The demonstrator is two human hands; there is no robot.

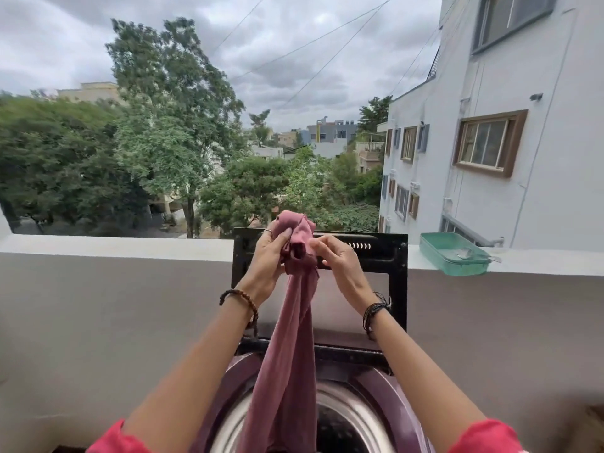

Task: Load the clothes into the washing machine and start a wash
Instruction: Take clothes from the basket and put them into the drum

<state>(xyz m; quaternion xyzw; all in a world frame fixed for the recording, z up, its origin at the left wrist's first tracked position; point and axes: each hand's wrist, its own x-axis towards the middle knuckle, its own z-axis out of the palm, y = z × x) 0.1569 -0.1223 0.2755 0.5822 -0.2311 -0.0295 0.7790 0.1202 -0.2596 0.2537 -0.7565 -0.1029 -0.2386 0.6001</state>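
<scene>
Garment [287, 354], dusty pink: soft, light, limp; hangs from your hands down into the washing machine [369, 387] drum below. Your left hand [268, 256] grips the bunched top; your right hand [336, 256] pinches a fold beside it, fingers curled. Take hold at the bunch; likely to drape and snag. Raised lid [395, 273] stands just behind. Green tray [454, 259] sits on the parapet [114, 245], well right.

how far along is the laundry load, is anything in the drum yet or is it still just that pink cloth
Done: the washer lid stands open over the drum. In hand: the left hand grips the bunched top of the pink garment, the right hand pinches it, and it hangs down toward the drum. Whether other clothes are inside cannot be seen. Left: drop it in, close the lid, start the wash.
</scene>
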